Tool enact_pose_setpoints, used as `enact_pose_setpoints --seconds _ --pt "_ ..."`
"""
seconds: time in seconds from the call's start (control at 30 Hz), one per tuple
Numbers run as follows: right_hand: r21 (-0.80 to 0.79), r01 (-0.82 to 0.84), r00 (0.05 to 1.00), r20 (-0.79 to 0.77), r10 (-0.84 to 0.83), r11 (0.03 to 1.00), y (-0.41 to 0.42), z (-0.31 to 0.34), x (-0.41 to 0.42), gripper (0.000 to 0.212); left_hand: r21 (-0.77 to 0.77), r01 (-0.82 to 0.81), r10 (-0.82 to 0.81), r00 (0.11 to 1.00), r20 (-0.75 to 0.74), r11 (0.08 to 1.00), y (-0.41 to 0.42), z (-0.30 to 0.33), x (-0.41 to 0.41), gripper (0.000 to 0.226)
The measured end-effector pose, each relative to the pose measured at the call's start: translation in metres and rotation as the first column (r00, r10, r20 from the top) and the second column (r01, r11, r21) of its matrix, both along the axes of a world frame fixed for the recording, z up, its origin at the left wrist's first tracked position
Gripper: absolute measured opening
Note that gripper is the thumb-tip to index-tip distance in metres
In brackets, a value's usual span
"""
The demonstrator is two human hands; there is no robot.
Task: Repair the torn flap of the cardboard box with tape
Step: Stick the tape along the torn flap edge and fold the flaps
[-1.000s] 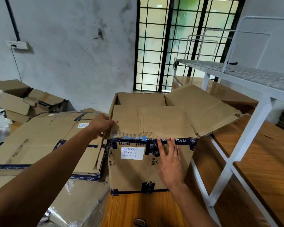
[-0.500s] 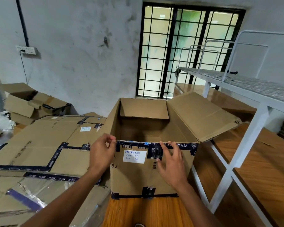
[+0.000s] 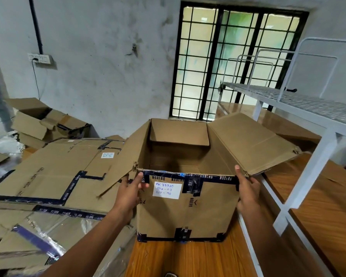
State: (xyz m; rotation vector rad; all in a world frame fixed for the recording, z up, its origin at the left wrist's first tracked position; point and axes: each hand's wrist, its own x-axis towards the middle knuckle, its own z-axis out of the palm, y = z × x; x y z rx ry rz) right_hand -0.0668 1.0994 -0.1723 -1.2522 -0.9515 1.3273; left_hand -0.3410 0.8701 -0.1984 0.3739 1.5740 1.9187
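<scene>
Cardboard box (image 3: 188,212) stands open on the wooden worktop (image 3: 188,258), flaps splayed, dark printed tape along its near rim, between both hands: left hand (image 3: 128,193) and right hand (image 3: 247,188) grip its near top corners.

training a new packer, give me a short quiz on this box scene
1. True or false: the box is closed.
2. Where does each hand grip? A) bottom corners B) top front corners C) far flap
3. What is written on the first line of the label?

Key:
1. False; its flaps stand open.
2. B; left hand and right hand hold the taped front rim's two ends.
3. PK 75760.
</scene>
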Motion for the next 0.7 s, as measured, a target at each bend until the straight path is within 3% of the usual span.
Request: enact_pose_setpoints --seconds 0.07,0.17,0.3,0.47,0.63,0.7 --pt "-0.003 -0.026 0.998 0.056 0.026 1.0 0.021 -0.01 0.003 0.13 0.049 -0.011 0.013 1.0 -0.028 0.999 0.009 0.008 0.004 0.034" --pt "0.024 -0.022 0.998 0.067 0.02 0.999 0.028 -0.008 0.002 0.087 0.063 -0.044 0.049 0.995 -0.082 0.997 0.022 0.017 0.007 0.022" --pt "0.051 -0.013 0.991 0.136 0.006 0.999 0.029 -0.01 0.004 0.071 0.045 -0.137 0.142 0.98 -0.142 0.99 0.038 0.022 0.01 0.02" --pt "0.111 -0.045 0.989 0.147 0.028 0.993 0.028 -0.011 0.007 0.084 -0.041 -0.194 0.179 0.955 -0.236 0.98 0.047 0.026 0.004 0.021" --pt "0.146 -0.051 0.988 0.15 0.029 0.988 0.023 -0.008 0.003 0.094 -0.089 -0.247 0.217 0.941 -0.26 0.965 0.045 0.028 -0.007 0.041" --pt "0.148 -0.057 0.987 0.158 0.033 0.987 0.021 -0.008 0.003 0.096 -0.086 -0.24 0.216 0.95 -0.223 0.967 0.044 0.024 -0.012 0.033"
